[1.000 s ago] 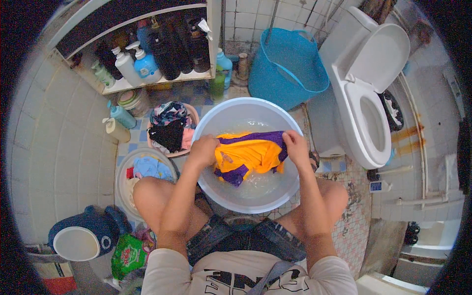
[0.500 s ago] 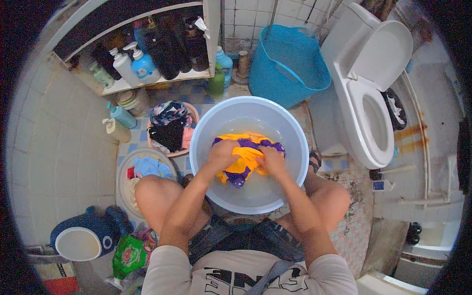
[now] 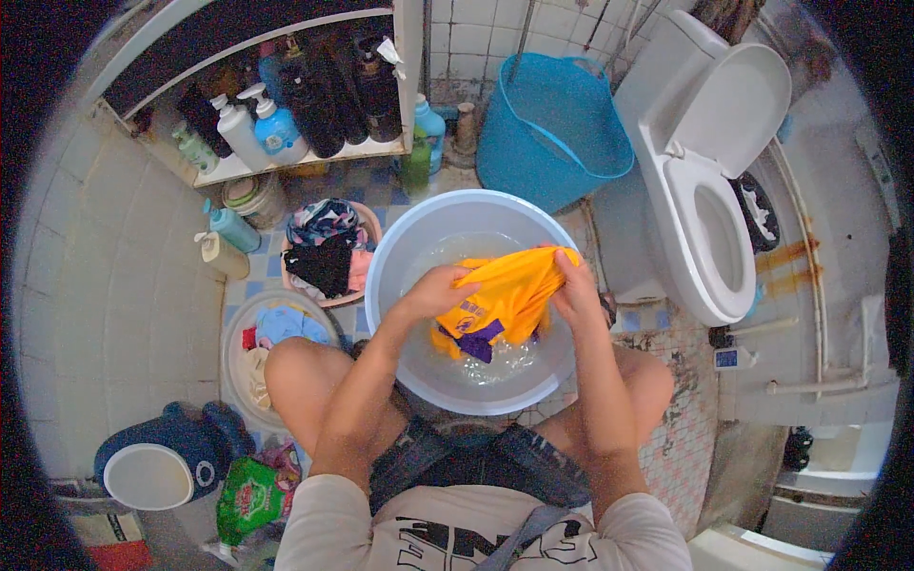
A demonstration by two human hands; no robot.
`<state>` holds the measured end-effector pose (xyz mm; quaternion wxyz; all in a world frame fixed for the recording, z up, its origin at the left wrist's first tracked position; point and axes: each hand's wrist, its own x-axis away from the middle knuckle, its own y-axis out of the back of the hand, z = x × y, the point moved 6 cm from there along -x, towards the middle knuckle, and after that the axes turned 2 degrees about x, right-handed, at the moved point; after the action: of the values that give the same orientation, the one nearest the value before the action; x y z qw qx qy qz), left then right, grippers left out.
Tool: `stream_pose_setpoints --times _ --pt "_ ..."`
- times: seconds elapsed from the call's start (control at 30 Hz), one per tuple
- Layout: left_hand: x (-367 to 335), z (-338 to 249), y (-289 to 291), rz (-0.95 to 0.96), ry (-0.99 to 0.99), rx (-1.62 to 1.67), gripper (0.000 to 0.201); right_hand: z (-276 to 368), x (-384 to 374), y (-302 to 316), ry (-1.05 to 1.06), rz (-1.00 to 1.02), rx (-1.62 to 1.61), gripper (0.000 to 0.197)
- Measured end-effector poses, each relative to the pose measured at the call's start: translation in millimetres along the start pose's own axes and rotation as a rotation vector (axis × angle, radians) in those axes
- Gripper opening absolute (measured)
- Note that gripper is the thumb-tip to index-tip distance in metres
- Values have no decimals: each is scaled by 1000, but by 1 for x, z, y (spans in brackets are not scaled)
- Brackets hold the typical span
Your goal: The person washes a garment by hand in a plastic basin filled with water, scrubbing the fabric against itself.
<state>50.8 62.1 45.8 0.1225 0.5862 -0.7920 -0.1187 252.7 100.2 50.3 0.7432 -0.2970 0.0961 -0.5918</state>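
Between my legs stands a large pale blue basin [image 3: 388, 354] with cloudy water in it. A yellow garment with purple patches [image 3: 505, 295] is stretched between my two hands, its upper part lifted and its lower part hanging into the water. My left hand [image 3: 436, 293] grips its left edge. Higher up, at the right side of the basin, my right hand [image 3: 574, 288] is closed on a bunched corner. Wet folds hide the rest of the cloth.
Left of the basin are a pink basin [image 3: 373, 221] of dark clothes and a pale basin [image 3: 231, 366] of light clothes. A blue tub [image 3: 519, 143] stands behind, a toilet [image 3: 709, 238] to the right. Bottles line a shelf [image 3: 333, 150]. A green bag [image 3: 249, 500] lies lower left.
My right hand has moved up and right, pulling the garment up and spreading it. My left hand has shifted slightly, still holding the cloth. Less purple shows now.
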Motion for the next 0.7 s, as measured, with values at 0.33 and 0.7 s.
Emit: stream_pose_setpoints --times 0.33,0.7 --pt "-13 74 -44 -557 254 1375 37 -71 48 -93 405 307 1078 48" --pt "-7 74 -67 -409 207 1027 34 -81 30 -69 235 173 901 53"
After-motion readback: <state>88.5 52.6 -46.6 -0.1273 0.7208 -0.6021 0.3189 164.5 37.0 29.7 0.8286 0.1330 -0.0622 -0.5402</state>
